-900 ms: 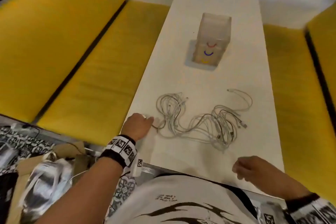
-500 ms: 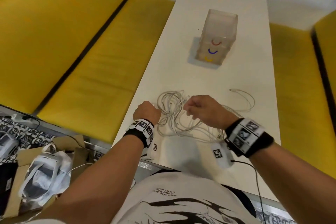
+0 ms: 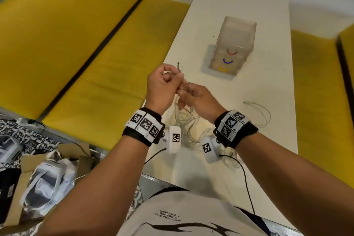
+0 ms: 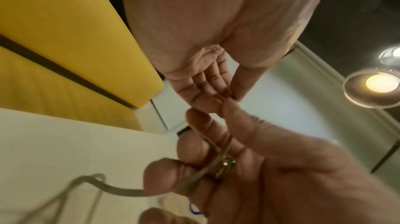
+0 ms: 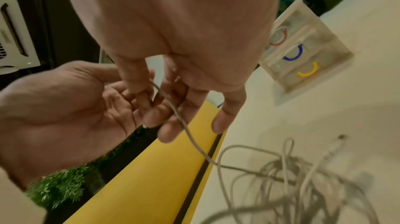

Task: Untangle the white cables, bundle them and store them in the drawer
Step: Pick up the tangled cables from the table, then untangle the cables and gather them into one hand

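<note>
Together above the near left part of the long white desk, the left hand pinches one thin white cable near its plug end, and the right hand curls its fingers round the same strand. Below, the tangled white cables lie by the near edge; farther right, toward the middle, stands the translucent plastic drawer unit.

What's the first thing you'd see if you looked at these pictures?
Two hands, the left hand and right hand, pinch one white cable above the white table. Below them lies the tangled cable pile, and farther back stands a clear drawer box.
</note>
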